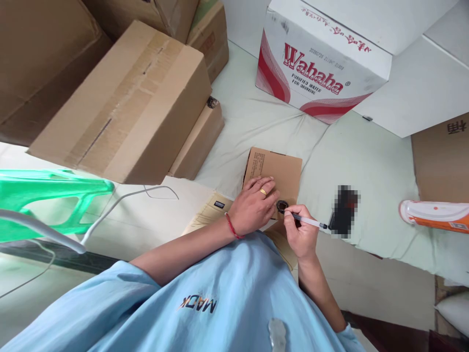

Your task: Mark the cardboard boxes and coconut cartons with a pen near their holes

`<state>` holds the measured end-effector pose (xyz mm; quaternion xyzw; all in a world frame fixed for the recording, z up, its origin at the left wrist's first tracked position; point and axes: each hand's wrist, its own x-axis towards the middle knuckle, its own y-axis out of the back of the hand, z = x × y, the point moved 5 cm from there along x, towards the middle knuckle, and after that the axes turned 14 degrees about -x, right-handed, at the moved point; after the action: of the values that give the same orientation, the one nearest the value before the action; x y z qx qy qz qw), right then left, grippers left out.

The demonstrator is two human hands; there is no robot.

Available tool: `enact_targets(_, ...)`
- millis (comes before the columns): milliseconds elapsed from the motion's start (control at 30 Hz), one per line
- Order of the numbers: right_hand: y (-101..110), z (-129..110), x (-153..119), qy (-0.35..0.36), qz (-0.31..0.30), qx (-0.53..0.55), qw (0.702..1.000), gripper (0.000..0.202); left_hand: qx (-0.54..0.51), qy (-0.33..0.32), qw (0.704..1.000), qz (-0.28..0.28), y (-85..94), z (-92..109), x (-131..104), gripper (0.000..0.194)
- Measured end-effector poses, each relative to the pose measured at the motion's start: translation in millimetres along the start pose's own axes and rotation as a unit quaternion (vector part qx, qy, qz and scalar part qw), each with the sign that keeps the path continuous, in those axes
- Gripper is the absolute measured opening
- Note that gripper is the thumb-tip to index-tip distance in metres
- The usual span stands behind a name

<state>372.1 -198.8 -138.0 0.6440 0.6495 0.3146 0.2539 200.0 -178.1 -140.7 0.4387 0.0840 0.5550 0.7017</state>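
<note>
A small flat cardboard box with printed lines along its left side lies in front of my body. My left hand, with a gold ring and a red bracelet, rests palm down on it, fingers stretched out. Close to those fingertips sits a small dark round object, too small to name for sure. Between the thumb and fingers of my right hand is a pen. Its left end reaches the round object, and its dark end points right.
A blurred-out dark item lies right of the pen, with an orange and white canister beyond. A Wahaha water carton stands at the back. Large cardboard boxes are stacked left, above a green plastic stool and a pale cable.
</note>
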Motion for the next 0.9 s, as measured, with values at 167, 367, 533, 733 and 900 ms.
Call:
enact_targets(167, 0.6, 1.7, -2.5, -0.012, 0.027, 0.008, 1.0, 0.016, 0.001, 0.001, 1.0, -0.008, 0.4, 0.0, 0.4, 0.027)
enact_targets(367, -0.4, 1.5, -2.6, -0.015, 0.007, 0.018, 1.0, 0.016, 0.009, 0.001, 1.0, -0.007, -0.1, -0.2, 0.2, 0.026)
enact_targets(533, 0.5, 1.7, -1.0, -0.007, 0.005, 0.01, 1.0, 0.016, 0.017, -0.006, 1.0, 0.002, 0.8, 0.8, 0.4, 0.025)
enact_targets(733, 1.4, 3.1, -1.9, -0.023, 0.033, 0.01, 0.999, 0.018, 0.017, -0.007, 1.0, 0.0, 1.1, 1.4, 0.3, 0.025)
enact_targets(900, -0.3, 0.9, -2.5, -0.016, 0.009, 0.013, 1.0, 0.018, 0.012, -0.005, 1.0, 0.002, 1.6, 1.4, 1.1, 0.025)
